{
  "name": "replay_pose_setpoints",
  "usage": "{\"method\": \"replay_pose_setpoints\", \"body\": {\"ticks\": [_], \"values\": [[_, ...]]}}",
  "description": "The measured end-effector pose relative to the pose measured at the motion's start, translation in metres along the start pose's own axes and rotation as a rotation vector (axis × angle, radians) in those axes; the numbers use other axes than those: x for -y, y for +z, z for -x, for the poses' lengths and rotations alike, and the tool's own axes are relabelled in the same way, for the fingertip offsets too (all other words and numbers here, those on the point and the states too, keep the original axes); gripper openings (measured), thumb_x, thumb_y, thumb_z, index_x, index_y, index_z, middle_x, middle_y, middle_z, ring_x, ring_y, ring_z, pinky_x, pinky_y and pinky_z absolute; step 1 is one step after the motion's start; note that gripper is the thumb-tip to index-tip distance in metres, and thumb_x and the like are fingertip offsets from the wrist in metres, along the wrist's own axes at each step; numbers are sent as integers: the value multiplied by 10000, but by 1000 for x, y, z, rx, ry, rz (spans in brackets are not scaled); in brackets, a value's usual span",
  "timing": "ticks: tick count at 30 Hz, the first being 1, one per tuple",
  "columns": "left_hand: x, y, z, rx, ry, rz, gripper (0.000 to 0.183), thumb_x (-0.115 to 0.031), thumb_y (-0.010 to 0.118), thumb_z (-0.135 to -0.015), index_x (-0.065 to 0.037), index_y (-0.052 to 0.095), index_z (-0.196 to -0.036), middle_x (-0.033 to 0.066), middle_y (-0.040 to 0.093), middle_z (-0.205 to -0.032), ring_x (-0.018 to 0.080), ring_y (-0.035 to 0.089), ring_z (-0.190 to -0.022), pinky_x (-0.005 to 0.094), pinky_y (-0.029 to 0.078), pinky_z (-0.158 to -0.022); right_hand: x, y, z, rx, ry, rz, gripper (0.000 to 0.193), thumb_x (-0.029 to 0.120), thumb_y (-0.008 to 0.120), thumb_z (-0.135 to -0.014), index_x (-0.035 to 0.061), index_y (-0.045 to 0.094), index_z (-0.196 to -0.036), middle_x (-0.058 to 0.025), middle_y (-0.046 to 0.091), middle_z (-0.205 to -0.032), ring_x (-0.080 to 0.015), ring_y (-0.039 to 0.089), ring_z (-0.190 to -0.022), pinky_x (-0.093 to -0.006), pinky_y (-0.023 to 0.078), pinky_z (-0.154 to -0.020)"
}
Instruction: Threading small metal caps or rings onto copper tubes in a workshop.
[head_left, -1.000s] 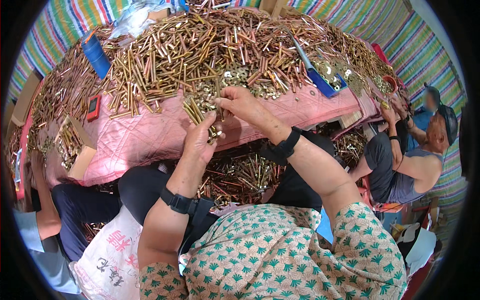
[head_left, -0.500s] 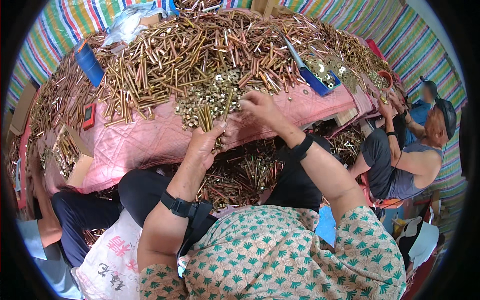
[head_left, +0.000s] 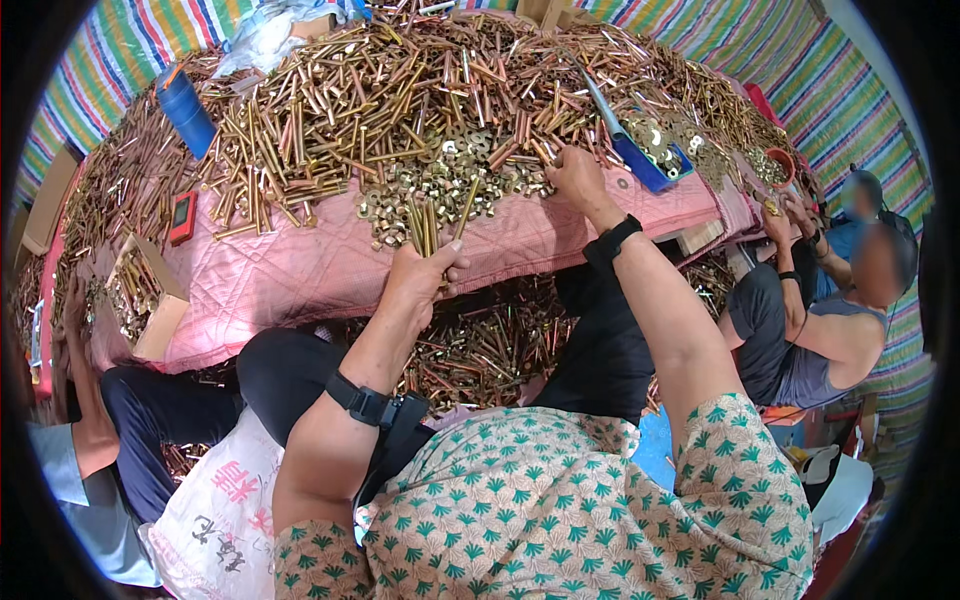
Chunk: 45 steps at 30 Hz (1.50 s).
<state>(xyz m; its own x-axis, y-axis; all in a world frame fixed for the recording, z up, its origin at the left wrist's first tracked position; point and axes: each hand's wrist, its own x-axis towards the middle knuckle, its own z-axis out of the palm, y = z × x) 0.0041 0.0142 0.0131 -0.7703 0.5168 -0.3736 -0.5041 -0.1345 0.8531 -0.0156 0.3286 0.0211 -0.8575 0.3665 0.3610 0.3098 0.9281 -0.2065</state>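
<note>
My left hand [head_left: 422, 278] is closed around a small bunch of long brass-coloured bolts [head_left: 424, 228], which stand up out of the fist. One more bolt [head_left: 467, 205] leans away from the bunch by my thumb. Just behind them lies a heap of small shiny nuts [head_left: 400, 202] on the pink quilted cover. My right hand [head_left: 580, 182] is at the front edge of the big pile of bolts [head_left: 480, 85], right of the nuts. Its fingers are bent together against the pieces there, and whatever is between them is hidden.
A blue tray of washers [head_left: 650, 172] stands right of my right hand. On the pink cover [head_left: 270, 290] sit a red device [head_left: 183, 217] and a cardboard box of bolts [head_left: 150, 300]; a blue bottle [head_left: 186, 115] stands beyond. Co-workers sit left and right [head_left: 835, 335].
My right hand has moved right, away from the bolts in my left hand, to the pile's edge. The left hand keeps its hold, with little movement.
</note>
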Motion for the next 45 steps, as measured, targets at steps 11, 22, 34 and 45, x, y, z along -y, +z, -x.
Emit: {"method": "replay_pose_setpoints", "body": {"ticks": [11, 22, 34, 45], "values": [[0, -1, 6, 0, -32, 63, 140, -176, 652, -865, -72, 575, -917, 40, 629, -731, 75, 542, -559, 234, 456, -454, 33, -81, 45, 82, -189, -428, 121, 97, 623, -755, -9, 578, -792, -121, 600, -706, -187, 567, -639, -317, 459, -600], [10, 0, 0, 29, -72, 73, 148, -158, 649, -866, -47, 557, -901, 50, 605, -731, 92, 515, -561, 245, 447, -445, 26, -14, 40, -33, -98, -851, 152, 160, 635, -866, 10, 616, -881, 4, 624, -729, -67, 553, -667, -235, 459, -605], [12, 13, 1, 57, -122, 51, 146, -169, 623, -884, -74, 535, -951, 42, 608, -740, 91, 530, -577, 252, 465, -475, 22, -13, 32, 99, -171, -68, 405, -79, 457, -761, 31, 590, -1128, -226, 531, -1026, -392, 555, -937, -431, 457, -819], [21, 19, -1, 66, -157, 43, 134, -184, 625, -878, -64, 567, -869, 38, 610, -720, 90, 508, -567, 248, 461, -474, 38, 3, 40, 21, -399, -284, 294, -82, 464, -747, 4, 603, -991, -195, 524, -906, -385, 551, -861, -432, 456, -753]]}}
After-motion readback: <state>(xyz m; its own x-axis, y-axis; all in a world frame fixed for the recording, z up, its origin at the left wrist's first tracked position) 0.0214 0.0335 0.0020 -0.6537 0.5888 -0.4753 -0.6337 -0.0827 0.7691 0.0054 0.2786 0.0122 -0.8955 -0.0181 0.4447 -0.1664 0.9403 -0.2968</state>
